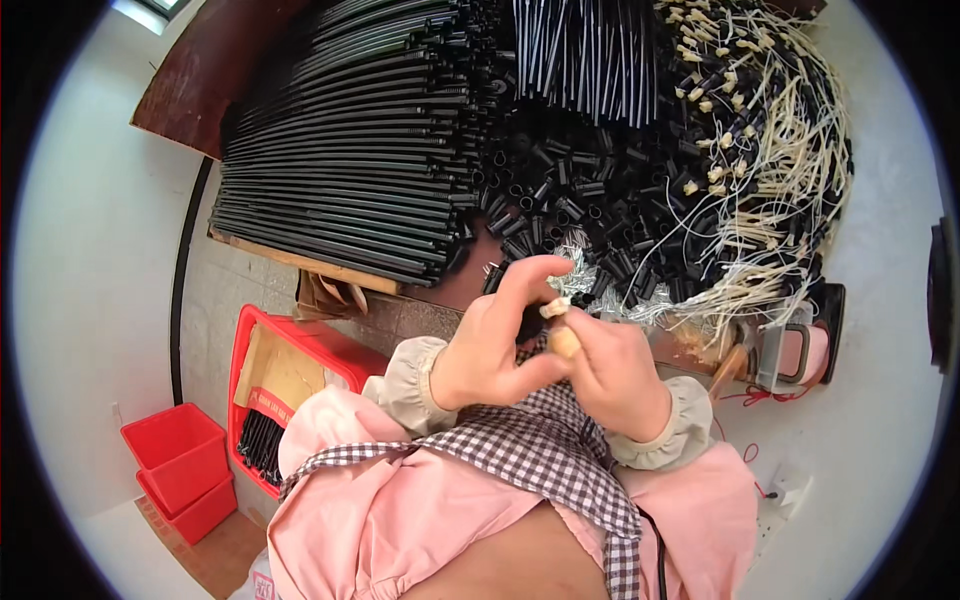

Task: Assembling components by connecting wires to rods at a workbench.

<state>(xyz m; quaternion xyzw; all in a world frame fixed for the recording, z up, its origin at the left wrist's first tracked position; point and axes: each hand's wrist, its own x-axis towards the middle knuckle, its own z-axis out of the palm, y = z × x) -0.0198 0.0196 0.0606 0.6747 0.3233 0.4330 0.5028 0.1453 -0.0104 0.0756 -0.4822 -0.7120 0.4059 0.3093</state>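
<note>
In front of my chest, my two hands meet just off the near edge of the table. My right hand (612,372) is closed, its fingertips pinching a small cream plastic connector (555,308). A yellowish covering shows at the end of one right-hand digit. Facing it, my left hand (490,345) curls with its index finger arched over the connector and its thumb below. Something dark shows inside that curl; what the left fingers grip is mostly hidden. Just beyond the hands lie short black plastic sleeves (570,208) and a heap of small silvery metal parts (580,262).
Long black rods (340,190) lie stacked at the left, with more rods (585,60) at the back. White wires with cream connectors (770,180) pile up at the right. A red crate (238,375) and stacked red bins (178,450) stand low at the left. A clamp (795,355) is at the right edge.
</note>
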